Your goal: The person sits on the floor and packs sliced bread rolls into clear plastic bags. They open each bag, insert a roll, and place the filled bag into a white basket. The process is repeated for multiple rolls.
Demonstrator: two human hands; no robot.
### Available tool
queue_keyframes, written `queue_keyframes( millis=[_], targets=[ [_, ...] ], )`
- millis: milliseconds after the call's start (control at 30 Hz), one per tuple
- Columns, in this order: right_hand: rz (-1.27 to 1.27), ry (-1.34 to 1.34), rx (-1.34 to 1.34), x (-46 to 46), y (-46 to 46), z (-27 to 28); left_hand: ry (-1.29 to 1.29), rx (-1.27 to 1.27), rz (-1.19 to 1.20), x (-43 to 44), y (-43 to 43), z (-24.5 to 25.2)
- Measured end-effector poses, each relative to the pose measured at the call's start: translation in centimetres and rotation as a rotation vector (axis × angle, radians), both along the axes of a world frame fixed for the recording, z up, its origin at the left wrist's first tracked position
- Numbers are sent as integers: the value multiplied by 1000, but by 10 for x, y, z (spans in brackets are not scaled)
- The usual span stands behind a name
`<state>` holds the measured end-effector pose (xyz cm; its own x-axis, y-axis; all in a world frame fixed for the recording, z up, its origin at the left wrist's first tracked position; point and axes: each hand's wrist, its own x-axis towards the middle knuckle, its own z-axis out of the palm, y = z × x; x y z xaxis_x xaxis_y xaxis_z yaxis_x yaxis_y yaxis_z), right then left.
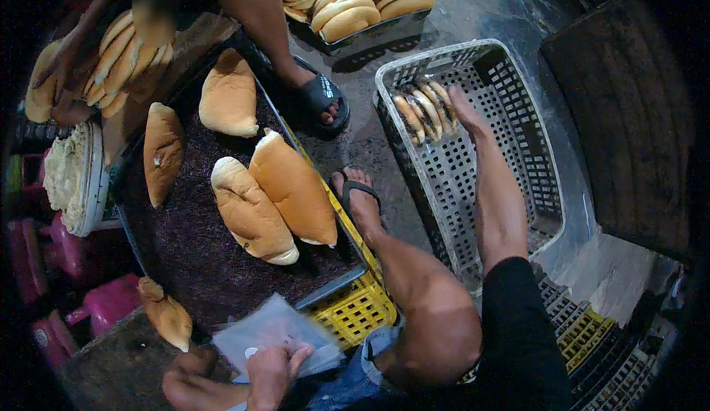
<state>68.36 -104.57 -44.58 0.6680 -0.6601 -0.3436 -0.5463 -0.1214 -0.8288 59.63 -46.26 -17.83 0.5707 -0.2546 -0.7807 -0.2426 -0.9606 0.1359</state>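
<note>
My right hand (466,112) reaches into a grey plastic crate (438,186), against the right side of a clear bag of bread rolls (424,110) with dark filling. Its thumb is hidden, so its grip cannot be told. At the bottom, my left hand (272,369) holds a sheaf of clear plastic bags (255,322). Before me is a dark-surfaced tray (183,244) bearing several loose bread rolls, among them a plump roll (252,211) and a larger one (294,189). A small bread piece (166,314) lies by the tray's near left corner.
At upper left, another person's hand (61,72) is by a stack of bread (119,58); that person's sandalled foot (324,97) is beside the tray. A tub of pale spread (72,178) stands left. A yellow crate (355,305) supports the tray. More bread (344,11) fills a far container.
</note>
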Motion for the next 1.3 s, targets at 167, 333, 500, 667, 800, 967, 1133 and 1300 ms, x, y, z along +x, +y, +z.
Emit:
queue_keyframes(
  millis=[167,333,500,667,800,967,1133,1300],
  targets=[
    [259,225,-339,-151,119,72,62,-55,51,2,12,2],
    [303,311,-134,-293,220,53,-35,-399,63,-5,33,-6],
    [144,403,-2,-293,253,84,-45,-483,44,-10,32,27],
    [448,453,-265,-300,200,83,-350,-789,27,-22,43,19],
    [523,-86,-402,-196,176,199,-512,-859,72,-27,56,61],
    [1264,-355,-124,-117,401,433,-980,-988,36,-23,50,98],
    [749,-863,192,-118,442,442,-319,-1447,519,2,19,75],
    [420,-901,531,-145,408,404,-19,-2249,737,27,12,115]
  ],
)
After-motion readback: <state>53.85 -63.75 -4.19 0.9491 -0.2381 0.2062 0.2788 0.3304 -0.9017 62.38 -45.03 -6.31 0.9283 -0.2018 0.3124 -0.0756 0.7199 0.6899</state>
